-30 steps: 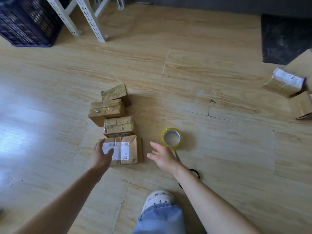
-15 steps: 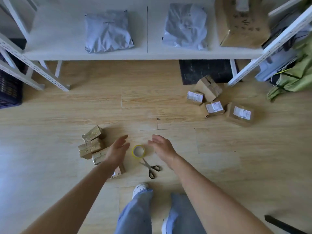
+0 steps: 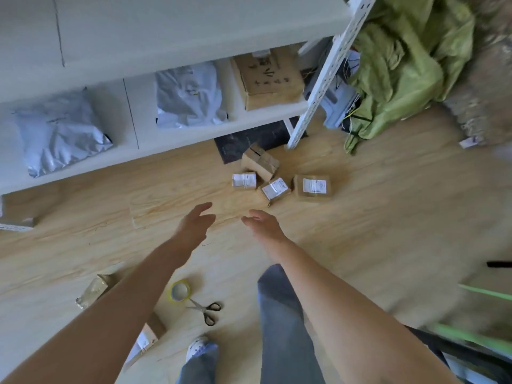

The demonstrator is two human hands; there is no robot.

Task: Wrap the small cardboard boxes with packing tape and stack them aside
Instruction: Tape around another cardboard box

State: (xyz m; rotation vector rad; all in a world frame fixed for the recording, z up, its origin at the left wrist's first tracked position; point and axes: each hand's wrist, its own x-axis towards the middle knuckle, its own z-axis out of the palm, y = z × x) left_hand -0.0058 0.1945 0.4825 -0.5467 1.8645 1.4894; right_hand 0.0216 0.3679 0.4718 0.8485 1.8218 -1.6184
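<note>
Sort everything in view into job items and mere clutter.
Job: labelled boxes ahead, taped boxes at lower left, tape roll, scissors.
Clutter: grey mailer bags, big carton, green sack, dark mat.

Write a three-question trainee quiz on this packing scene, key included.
1. True or false: the left hand and the right hand both hold nothing.
2. The scissors lie: A) on a shelf; B) on the floor beside the tape roll; C) inside a box.
3. How many small boxes lie clustered ahead of the hands, near the shelf leg?

Key: 1 true; 2 B; 3 four.
</note>
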